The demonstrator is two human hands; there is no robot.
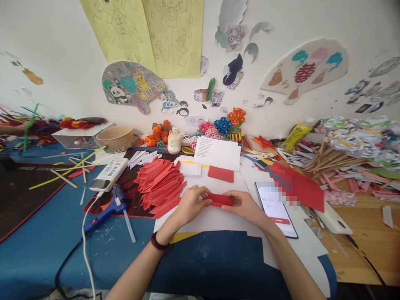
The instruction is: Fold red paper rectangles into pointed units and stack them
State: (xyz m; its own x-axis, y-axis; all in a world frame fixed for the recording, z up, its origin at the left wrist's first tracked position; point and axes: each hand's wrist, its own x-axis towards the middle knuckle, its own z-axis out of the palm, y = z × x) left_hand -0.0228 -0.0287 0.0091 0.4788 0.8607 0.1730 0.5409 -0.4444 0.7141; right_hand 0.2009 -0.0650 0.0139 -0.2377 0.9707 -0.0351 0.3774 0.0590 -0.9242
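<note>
A folded piece of red paper (218,200) is held level just above white sheets (206,221), one end in each hand. My left hand (193,204) grips its left end between thumb and fingers. At the right end, my right hand (245,205) pinches it the same way. Just beyond the hands lies a flat red paper rectangle (221,173), with a small white paper stack (190,169) to its left. Left of my left hand is a large pile of folded red paper pieces (161,183).
A blue glue gun (109,212) and a white power strip (108,174) with cables sit at left. To the right lie a phone (276,212) showing a timer and red paper sheets (298,187). A handwritten card (217,153), bottle (174,141) and paper flowers (236,118) stand along the wall.
</note>
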